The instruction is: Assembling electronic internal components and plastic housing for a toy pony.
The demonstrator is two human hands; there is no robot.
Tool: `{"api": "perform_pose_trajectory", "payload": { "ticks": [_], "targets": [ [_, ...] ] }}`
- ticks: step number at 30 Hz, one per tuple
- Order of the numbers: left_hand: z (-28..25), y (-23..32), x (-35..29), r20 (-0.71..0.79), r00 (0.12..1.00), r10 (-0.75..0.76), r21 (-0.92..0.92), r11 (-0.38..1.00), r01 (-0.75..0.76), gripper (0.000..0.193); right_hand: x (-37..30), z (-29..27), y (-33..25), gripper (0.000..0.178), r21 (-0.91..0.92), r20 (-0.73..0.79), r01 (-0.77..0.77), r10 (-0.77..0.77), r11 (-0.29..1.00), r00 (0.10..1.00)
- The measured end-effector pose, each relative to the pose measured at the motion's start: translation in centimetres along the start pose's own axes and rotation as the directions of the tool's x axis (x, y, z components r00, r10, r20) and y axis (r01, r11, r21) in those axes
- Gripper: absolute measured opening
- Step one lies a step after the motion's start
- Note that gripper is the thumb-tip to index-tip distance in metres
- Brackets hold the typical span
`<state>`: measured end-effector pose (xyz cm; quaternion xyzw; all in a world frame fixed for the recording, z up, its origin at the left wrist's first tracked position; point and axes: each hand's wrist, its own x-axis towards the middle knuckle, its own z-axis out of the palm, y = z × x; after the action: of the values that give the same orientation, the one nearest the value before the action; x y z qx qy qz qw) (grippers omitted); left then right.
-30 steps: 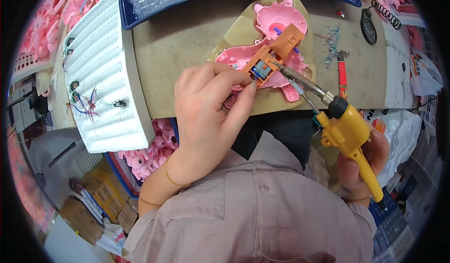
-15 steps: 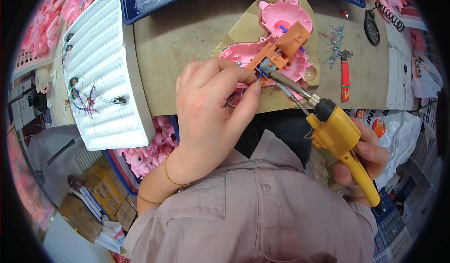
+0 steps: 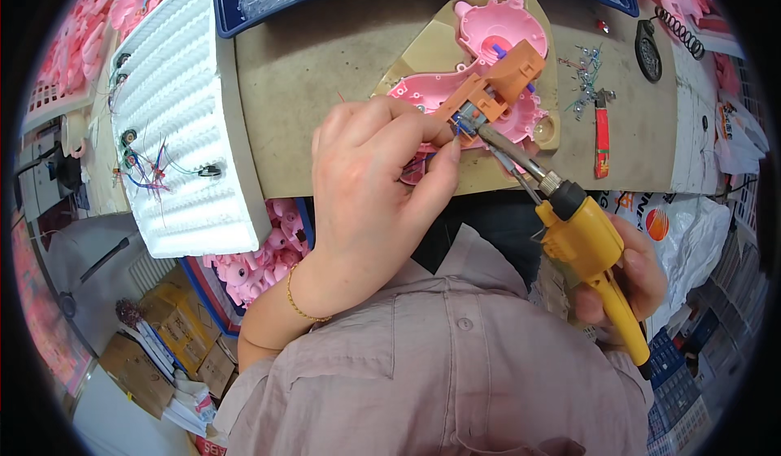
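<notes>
Left hand (image 3: pixel 370 163): positioned at the centre of the frame, back upward, thumb and index finger closed in a narrow pinch. The pinch appears to hold a thin blue wire (image 3: pixel 458 127); the exact contact is too small to confirm.

Right hand (image 3: pixel 639 267): positioned at the right of the frame, fingers wrapped around the handle of a yellow soldering iron (image 3: pixel 582 240). A slim metal tube (image 3: pixel 525 183) runs alongside the iron's shaft.

Orange housing (image 3: pixel 517 74): located above centre, just to the upper right of the left hand's pinch. Its long axis runs diagonally, from lower left beside the pinch to upper right. It lies over a pink shell (image 3: pixel 500 25), open side up, which sits on a tan fixture (image 3: pixel 429 48) on the bench (image 3: pixel 293 106).

Key alignment: the iron's long axis runs from lower right to upper left and crosses the housing's axis at a steep angle. The iron's tip is at the lower-left end of the housing, close to the wire. Whether tip and wire touch cannot be determined. The left hand is the nearer to the housing; the right hand is well apart, reaching it only through the iron.

Surroundings: a red-handled tool (image 3: pixel 601 140) lies right of the fixture, below a cluster of small wired parts (image 3: pixel 583 69). A white foam block (image 3: pixel 187 114) stands at the left.
</notes>
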<state>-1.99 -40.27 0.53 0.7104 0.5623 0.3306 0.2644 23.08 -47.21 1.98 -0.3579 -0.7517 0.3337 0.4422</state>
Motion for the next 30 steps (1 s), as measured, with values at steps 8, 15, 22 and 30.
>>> {"api": "perform_pose_trajectory", "payload": {
  "ticks": [8, 15, 22, 30],
  "targets": [
    [0.1, -0.1, -0.1, 0.000, 1.000, -0.005, -0.003, 1.000, 0.005, 0.007, 0.7, 0.1, -0.3, 0.057, -0.011, 0.055, -0.061, 0.062, 0.998, 0.997],
    [0.1, 0.0, 0.0, 0.003, 1.000, 0.003, -0.004, 1.000, -0.003, 0.007, -0.6, -0.1, -0.3, 0.061, 0.043, -0.028, -0.060, 0.062, 0.997, 0.998],
    [0.1, -0.2, -0.1, -0.020, 1.000, 0.015, -0.011, 1.000, -0.016, 0.006, -0.6, 0.1, 0.0, 0.060, -0.056, -0.053, -0.036, 0.033, 0.998, 0.998],
    [-1.9, -0.8, -1.2, -0.285, 0.958, 0.010, -0.133, 0.990, -0.050, 0.021, -1.9, -0.2, -0.2, 0.060, 0.022, -0.265, -0.161, 0.161, 0.987, 0.951]
  ]
}}
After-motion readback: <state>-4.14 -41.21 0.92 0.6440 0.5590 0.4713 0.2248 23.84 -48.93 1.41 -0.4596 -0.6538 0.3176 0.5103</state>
